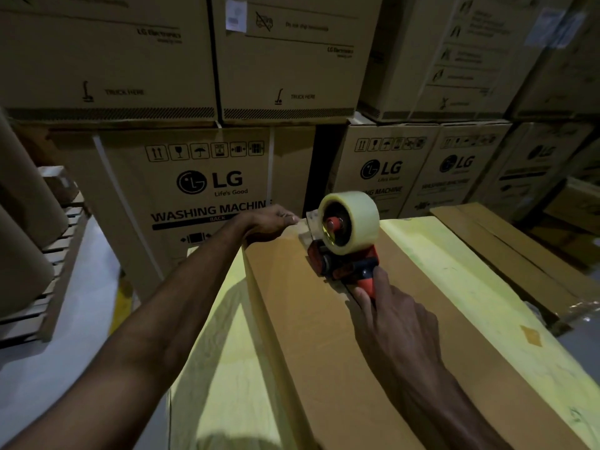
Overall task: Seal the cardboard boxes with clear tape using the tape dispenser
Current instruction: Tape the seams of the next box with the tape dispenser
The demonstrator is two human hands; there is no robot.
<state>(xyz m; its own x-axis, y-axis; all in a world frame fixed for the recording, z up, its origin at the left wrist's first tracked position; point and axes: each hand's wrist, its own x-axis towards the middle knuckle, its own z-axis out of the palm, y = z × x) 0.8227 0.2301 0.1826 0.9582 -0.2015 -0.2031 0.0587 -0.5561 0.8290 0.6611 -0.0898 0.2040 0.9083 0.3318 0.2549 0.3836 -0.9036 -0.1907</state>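
Observation:
A long flat cardboard box [311,336] lies lengthwise in front of me on a yellow surface [454,274]. On its far end stands a red tape dispenser [341,264] carrying a roll of clear tape [349,220]. My right hand [393,319] grips the dispenser's orange handle from behind. My left hand [272,220] reaches to the box's far edge and pinches the loose end of the tape [306,222] just in front of the roll.
Stacked washing-machine cartons [207,177] form a wall behind the box. Flat cardboard pieces [506,248] lie to the right of the yellow surface. Large brown paper rolls [22,196] on a wooden rack stand at left, with grey floor [74,319] below.

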